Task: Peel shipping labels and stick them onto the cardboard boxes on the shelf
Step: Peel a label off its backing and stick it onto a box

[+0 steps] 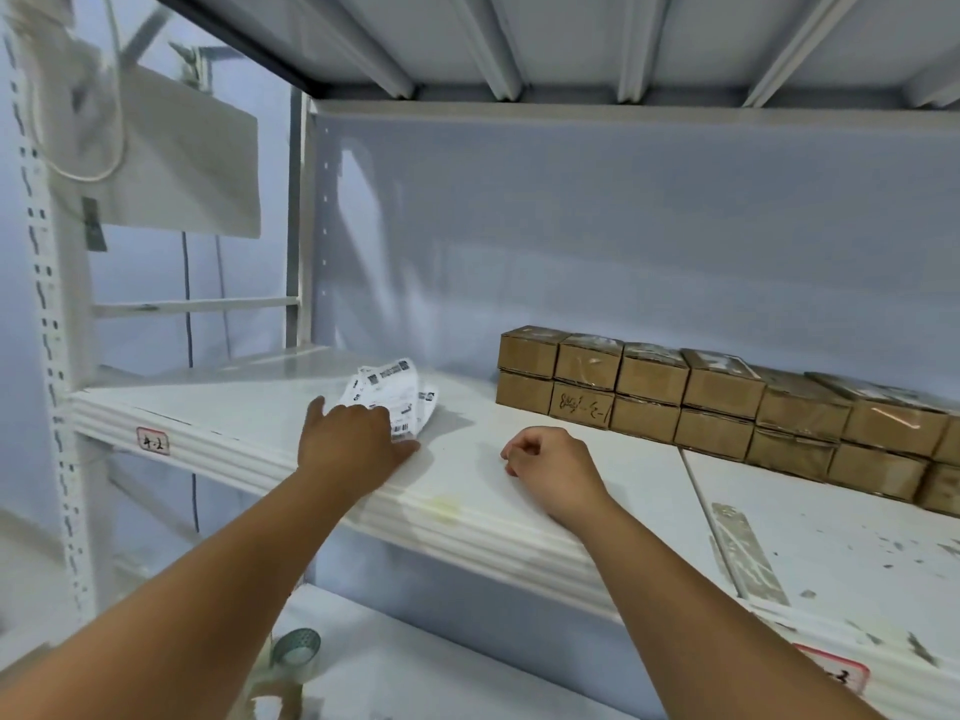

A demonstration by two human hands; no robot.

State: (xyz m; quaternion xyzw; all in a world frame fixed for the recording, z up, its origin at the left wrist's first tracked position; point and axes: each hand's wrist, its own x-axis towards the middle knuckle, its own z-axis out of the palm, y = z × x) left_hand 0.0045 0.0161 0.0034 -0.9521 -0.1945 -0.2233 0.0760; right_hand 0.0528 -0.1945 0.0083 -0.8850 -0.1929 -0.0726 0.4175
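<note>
Left hand [348, 439]: stretched forward onto the shelf [467, 491], thumb spread to the left, fingers lying over the near edge of the shipping labels [390, 394]; the back of the hand hides the fingertips, so I cannot tell whether they grasp the sheets or only press on them
Right hand [550, 467]: resting on the shelf to the right, well apart from the labels; loosely clenched, thumb against the forefinger, nothing visible in it
Shipping labels: a loose, rumpled bunch of white printed sheets lying left of the shelf's middle; far edges curled upward; well apart from the boxes
Cardboard boxes [722, 392]: a row stacked two high along the back right of the shelf; tops taped; handwriting on one lower box; no shipping label plainly visible on any
Further out: a small tag [153, 441] on the shelf's front lip; a tape roll [296, 648] on the level below
Step, as I judge it: gathering the sheets; peeling not yet begun
What could go wrong: a one-handed pull on a loose bunch may scatter sheets or slide them off the front lip; already curled paper may crease or tear during peeling; an exposed adhesive face may fold onto itself or catch a neighbouring sheet; taped, uneven box tops may leave a label wrinkled or crooked
</note>
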